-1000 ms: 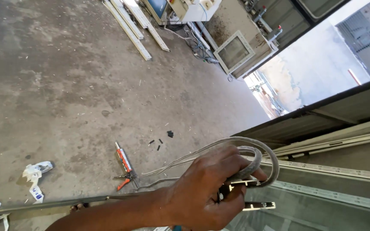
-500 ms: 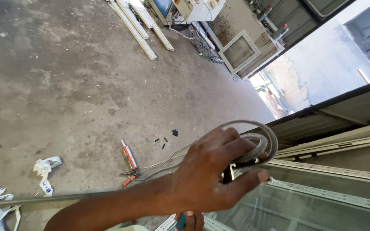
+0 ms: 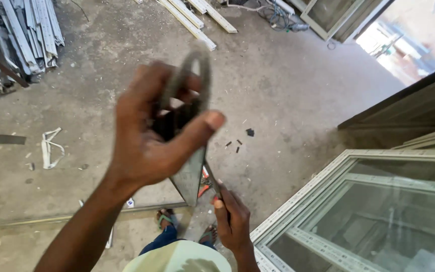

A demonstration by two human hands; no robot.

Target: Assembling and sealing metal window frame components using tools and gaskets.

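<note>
A pile of pale metal strips [image 3: 23, 38] lay on the concrete floor [image 3: 288, 90] at the far left. A white scrap [image 3: 50, 147] lay near it. The left hand [image 3: 152, 136] was raised up, and its fingers [image 3: 197, 132] were closed around a looped grey rubber strip [image 3: 197, 68]. The strip hung down to the right hand [image 3: 232, 219], which pinched its lower end just under a grey, pointed flat piece [image 3: 190, 176]. A white window frame [image 3: 328, 174] with glass lay at the right.
</note>
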